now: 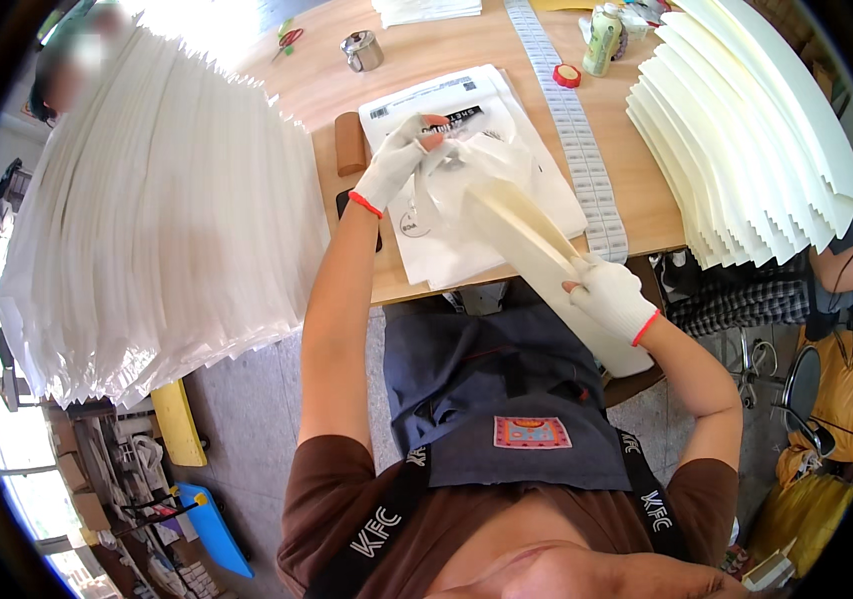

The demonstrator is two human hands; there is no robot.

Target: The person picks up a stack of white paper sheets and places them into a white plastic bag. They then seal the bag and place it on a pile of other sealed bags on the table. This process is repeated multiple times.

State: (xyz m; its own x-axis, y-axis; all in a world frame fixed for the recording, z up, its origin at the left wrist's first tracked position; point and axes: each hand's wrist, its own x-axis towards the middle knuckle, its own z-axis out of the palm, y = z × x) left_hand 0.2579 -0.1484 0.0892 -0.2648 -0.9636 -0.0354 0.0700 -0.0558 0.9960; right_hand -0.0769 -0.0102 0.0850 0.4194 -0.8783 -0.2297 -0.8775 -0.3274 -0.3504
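Both my hands wear white gloves that leave the fingertips bare. My left hand (398,165) pinches the edge of a thin clear plastic bag (491,155) above the table. My right hand (611,298) grips a long cream-coloured folded sheet (521,238), thumb on its near face. The sheet slants from the bag down past the table's front edge toward my lap. Its far end meets the bag; how far it reaches inside, I cannot tell. Under both lies a stack of white printed plastic bags (546,200).
Tall piles flank me: plastic-wrapped white pieces (167,200) at left, cream sheets (746,130) at right. On the table (426,45) are a metal mug (361,52), brown block (349,143), label strip (576,150), green bottle (602,42) and scissors (289,38). Another person's checked trousers (746,304) show at right.
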